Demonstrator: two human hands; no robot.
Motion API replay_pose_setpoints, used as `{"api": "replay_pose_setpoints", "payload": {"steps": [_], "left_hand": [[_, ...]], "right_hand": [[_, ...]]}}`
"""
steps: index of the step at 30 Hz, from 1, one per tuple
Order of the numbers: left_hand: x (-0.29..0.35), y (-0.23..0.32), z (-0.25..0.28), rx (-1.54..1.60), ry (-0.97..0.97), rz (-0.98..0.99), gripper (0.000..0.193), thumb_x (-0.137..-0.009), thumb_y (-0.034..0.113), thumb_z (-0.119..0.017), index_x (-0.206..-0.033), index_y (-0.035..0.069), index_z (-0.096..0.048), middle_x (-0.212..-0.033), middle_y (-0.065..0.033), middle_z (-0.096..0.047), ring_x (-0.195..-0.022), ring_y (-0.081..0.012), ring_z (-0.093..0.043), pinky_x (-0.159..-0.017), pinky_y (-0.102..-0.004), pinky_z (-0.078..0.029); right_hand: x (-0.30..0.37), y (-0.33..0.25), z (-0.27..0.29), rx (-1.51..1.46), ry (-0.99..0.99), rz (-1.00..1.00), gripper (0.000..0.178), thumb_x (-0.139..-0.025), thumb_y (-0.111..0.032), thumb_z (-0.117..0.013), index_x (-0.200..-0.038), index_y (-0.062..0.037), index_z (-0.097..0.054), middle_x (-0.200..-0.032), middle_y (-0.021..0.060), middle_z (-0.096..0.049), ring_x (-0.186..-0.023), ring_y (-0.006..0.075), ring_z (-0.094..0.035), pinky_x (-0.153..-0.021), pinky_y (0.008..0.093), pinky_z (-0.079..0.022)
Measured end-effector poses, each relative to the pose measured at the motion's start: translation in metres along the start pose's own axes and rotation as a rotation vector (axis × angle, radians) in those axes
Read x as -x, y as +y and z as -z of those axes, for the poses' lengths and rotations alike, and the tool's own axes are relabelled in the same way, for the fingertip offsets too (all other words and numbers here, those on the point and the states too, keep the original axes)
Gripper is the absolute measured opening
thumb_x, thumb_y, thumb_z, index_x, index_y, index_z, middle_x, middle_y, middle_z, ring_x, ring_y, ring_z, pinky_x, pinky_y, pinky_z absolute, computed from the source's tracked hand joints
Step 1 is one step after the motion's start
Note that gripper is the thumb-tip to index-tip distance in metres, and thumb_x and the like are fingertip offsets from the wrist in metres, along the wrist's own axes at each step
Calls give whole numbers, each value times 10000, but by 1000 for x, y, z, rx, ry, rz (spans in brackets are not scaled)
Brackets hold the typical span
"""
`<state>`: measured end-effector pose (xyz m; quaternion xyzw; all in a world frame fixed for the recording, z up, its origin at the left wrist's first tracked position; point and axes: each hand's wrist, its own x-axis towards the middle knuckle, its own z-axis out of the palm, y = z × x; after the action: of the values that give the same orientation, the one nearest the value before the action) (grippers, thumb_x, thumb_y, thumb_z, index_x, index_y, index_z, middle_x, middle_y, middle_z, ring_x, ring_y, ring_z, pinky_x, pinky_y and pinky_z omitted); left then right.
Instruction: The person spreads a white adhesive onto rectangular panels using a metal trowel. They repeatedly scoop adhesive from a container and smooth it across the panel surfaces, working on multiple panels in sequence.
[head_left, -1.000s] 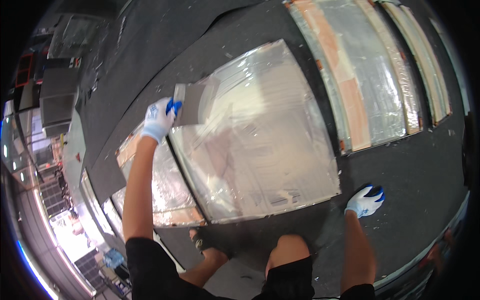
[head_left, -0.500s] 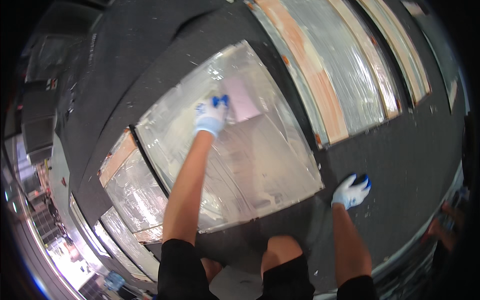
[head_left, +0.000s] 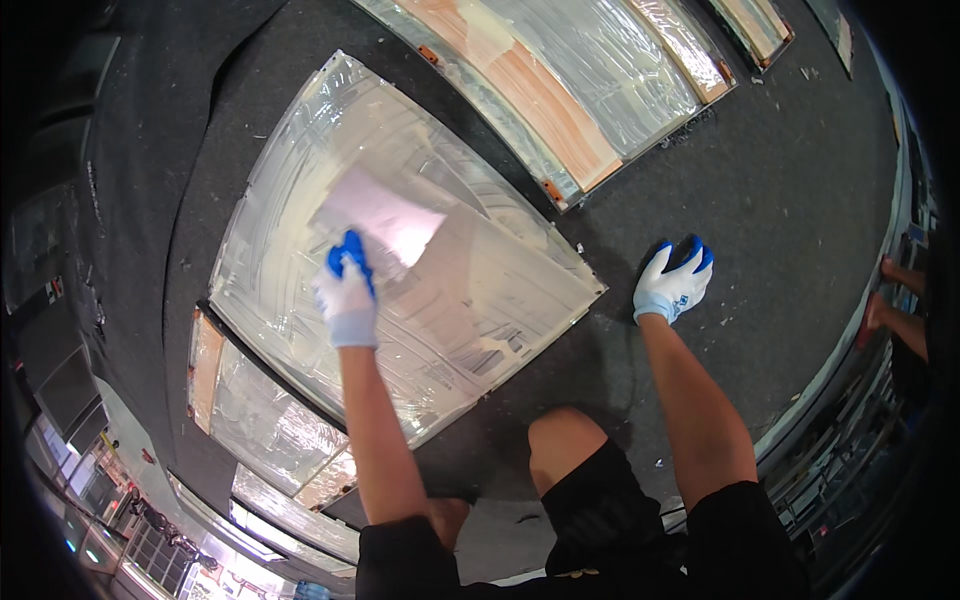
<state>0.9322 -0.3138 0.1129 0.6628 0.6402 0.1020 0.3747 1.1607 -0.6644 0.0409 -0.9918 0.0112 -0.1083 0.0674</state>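
Note:
A large panel [head_left: 480,300] with clear shiny film and smeared cream paste lies flat before me. My left hand [head_left: 348,285], in a white glove with blue fingertips, is over its left part. Its fingers are closed on the near edge of a flat, pinkish, shiny rectangular plate [head_left: 385,215]; the exact kind of plate I cannot tell. The plate lies over the smeared surface. To the right of the panel, my right hand [head_left: 675,280], gloved the same way, leans on the dark floor covering [head_left: 760,330]. Its fingers are spread and hold nothing.
Beyond the panel lies a long film-wrapped panel [head_left: 560,90] with orange-tan strips. Another wrapped panel [head_left: 255,400] adjoins on the left. Dark folded sheeting [head_left: 150,200] covers the far left. At the right edge, another person's arm or leg [head_left: 900,320] shows beside metal racks.
My view has shifted, so the panels sit further left and higher. The left hand keeps hold of the plate, which now appears tilted and brighter. My right hand stays on the floor.

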Motion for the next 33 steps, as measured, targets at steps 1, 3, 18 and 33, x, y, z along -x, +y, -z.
{"api": "replay_pose_setpoints", "payload": {"steps": [1,3,18,33], "left_hand": [[9,13,-18,-3,-5,-53,250,-969,151,-573,-1006,-52,-714,-688,-97,-644,-587,-156,-573,-557,-358,-470],[22,37,-45,52,-111,-107,241,-966,155,-574,-942,-48,-700,-651,-89,-621,-558,-170,-555,-545,-362,-453],[17,-58,63,-366,212,-52,304,-984,224,-572,-1061,-30,-721,-876,-146,-742,-799,-264,-709,-715,-409,-519],[139,-1,-65,-82,-276,-56,252,-938,233,-593,-838,8,-649,-682,-186,-634,-621,-350,-627,-625,-434,-486]], "right_hand": [[0,1,-1,8,-3,-3,578,-903,-383,-630,-1367,-53,-532,-1434,232,-485,-1337,396,-445,-1104,516,-338],[1,3,-2,4,14,14,579,-896,-384,-636,-1361,-52,-540,-1427,234,-492,-1328,400,-454,-1097,518,-348],[0,1,0,-38,-46,-28,582,-885,-382,-639,-1357,-55,-544,-1429,228,-479,-1347,397,-424,-1123,507,-316],[0,2,0,-16,138,136,462,-860,-337,-664,-1203,-31,-623,-1183,196,-626,-1130,387,-585,-969,492,-475]]}}
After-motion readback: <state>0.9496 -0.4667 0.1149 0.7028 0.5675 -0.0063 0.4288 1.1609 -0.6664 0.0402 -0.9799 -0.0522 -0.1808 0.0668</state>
